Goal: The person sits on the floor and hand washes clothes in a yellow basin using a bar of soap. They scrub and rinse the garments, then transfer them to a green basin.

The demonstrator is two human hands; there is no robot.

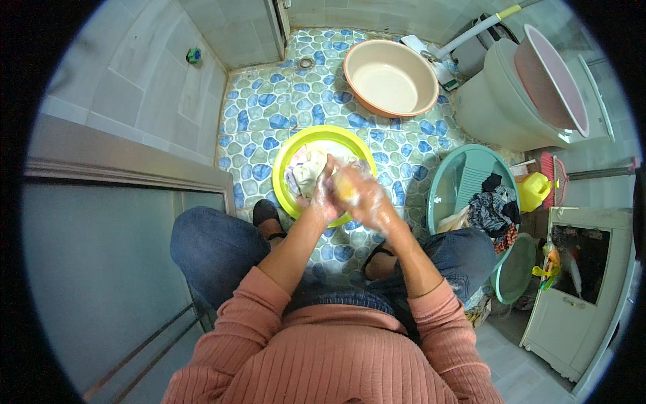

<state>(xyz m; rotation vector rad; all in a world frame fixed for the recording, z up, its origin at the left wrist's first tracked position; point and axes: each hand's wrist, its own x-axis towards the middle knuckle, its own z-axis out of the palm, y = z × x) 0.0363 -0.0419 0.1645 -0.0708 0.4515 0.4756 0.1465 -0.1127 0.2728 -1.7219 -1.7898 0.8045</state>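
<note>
Looks to be in the soaping stage of a hand wash, well short of finished. Near the centre of the frame, has pale clothes (308,170) bunched and wet-looking in the lime-green basin (280,149). Shows no sign yet of wringing out. Possibly leaves more to do: at the right of the frame, has dark clothes (494,207) heaped in the teal tub (444,178), beside a ridged washboard (475,176); cannot tell whether washed or unwashed. Toward the top of the frame, shows a cream basin (390,77).

Over the lime-green basin, holds the left hand (326,197) with fingers fairly straight, palm turned toward the right hand (371,202), gripping nothing visible. Just beside, curls the right fingers partway round a yellow lump (347,191), probably soap, blurred. Cannot tell how tightly closed, nor whether pressed against the left palm.
</note>
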